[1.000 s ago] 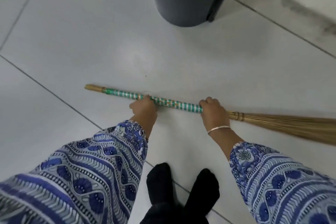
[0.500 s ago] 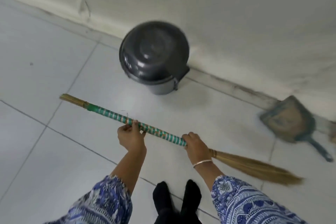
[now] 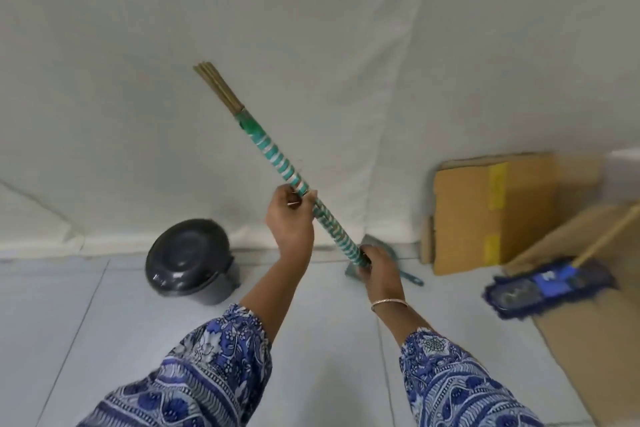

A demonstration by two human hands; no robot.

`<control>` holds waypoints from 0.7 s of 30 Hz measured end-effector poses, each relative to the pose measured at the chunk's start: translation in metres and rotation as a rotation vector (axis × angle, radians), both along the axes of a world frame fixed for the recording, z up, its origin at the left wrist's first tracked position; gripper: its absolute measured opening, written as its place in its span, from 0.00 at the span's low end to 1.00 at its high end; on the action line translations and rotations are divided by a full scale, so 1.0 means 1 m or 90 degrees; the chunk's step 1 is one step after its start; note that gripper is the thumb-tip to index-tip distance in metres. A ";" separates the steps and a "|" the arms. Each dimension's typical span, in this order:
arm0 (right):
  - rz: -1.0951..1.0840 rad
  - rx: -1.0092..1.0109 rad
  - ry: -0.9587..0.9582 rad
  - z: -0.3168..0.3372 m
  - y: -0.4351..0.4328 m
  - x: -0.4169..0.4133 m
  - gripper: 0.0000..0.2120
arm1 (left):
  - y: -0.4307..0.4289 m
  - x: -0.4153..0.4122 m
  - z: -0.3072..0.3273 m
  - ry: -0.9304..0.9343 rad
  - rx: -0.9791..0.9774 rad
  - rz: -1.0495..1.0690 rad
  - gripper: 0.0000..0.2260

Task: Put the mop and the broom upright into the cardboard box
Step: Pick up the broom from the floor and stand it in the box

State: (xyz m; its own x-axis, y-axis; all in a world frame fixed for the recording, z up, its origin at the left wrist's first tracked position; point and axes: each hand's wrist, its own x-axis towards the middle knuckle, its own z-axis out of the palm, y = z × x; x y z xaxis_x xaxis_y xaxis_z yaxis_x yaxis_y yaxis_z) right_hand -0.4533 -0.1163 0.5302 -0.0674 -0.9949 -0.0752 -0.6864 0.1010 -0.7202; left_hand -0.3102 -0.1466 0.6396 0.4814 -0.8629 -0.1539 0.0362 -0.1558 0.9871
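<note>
broom (image 3: 277,163) now raised off floor, tilted; left hand (image 3: 291,218) and right hand (image 3: 375,265) both gripping handle (mop (image 3: 550,284) beside cardboard box (image 3: 464,215))

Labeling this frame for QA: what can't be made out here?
- Broom bristle end: head view, hidden behind the right hand and wrist.
- Dustpan: mostly hidden by that hand.
- Mop: motion-blurred; its handle runs off the right edge.
- Cardboard box: blurred, opening not visible.
- Left hand grips mid-handle, clear.
</note>
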 end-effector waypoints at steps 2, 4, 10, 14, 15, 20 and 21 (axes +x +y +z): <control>-0.064 -0.023 -0.019 0.024 0.000 -0.054 0.11 | -0.005 -0.060 0.027 -0.017 -0.047 -0.069 0.07; -0.116 -0.036 -0.009 0.049 0.007 -0.118 0.09 | -0.003 -0.132 0.054 -0.044 -0.093 -0.135 0.05; -0.266 -0.092 -0.031 0.102 0.048 -0.326 0.07 | 0.027 -0.376 0.123 -0.087 -0.216 -0.309 0.06; -0.360 -0.103 -0.062 0.120 0.069 -0.434 0.08 | 0.044 -0.495 0.136 -0.116 -0.285 -0.388 0.06; -0.380 -0.100 -0.063 0.120 0.071 -0.462 0.08 | 0.044 -0.526 0.136 -0.118 -0.292 -0.408 0.06; -0.464 -0.085 -0.089 0.107 0.063 -0.580 0.07 | 0.029 -0.654 0.129 -0.103 -0.276 -0.489 0.07; -0.472 -0.078 -0.092 0.105 0.058 -0.599 0.07 | 0.023 -0.674 0.126 -0.101 -0.272 -0.503 0.07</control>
